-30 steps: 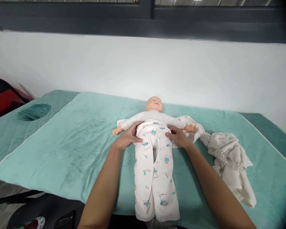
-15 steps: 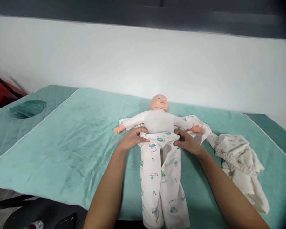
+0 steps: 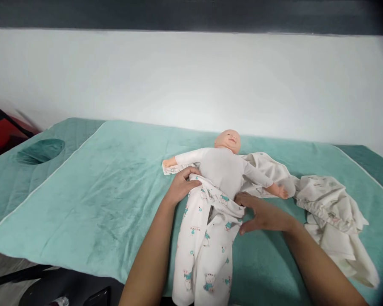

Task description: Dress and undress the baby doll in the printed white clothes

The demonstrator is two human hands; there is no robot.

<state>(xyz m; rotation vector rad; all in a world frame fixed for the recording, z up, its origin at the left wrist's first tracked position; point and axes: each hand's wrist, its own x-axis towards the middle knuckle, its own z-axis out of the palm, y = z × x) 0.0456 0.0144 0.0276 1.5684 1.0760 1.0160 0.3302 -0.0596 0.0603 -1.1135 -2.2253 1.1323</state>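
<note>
A baby doll (image 3: 225,166) lies on its back on a teal towel (image 3: 108,199), head toward the wall, tilted to the right. It wears white printed trousers (image 3: 207,242) that reach to its waist. My left hand (image 3: 181,185) grips the waistband at the doll's left side. My right hand (image 3: 258,212) pinches the waistband at the other hip, fingers curled on the cloth. A white garment (image 3: 268,170) lies spread under the doll's torso.
A crumpled white printed cloth (image 3: 333,212) lies to the right on the towel. The padded table has a round face hole (image 3: 40,151) at the far left. A white wall rises behind. Something red and black (image 3: 1,129) stands at the left edge.
The doll's body has swung so its head points right and its legs left. Both hands stayed on the waistband; the right hand moved down toward me.
</note>
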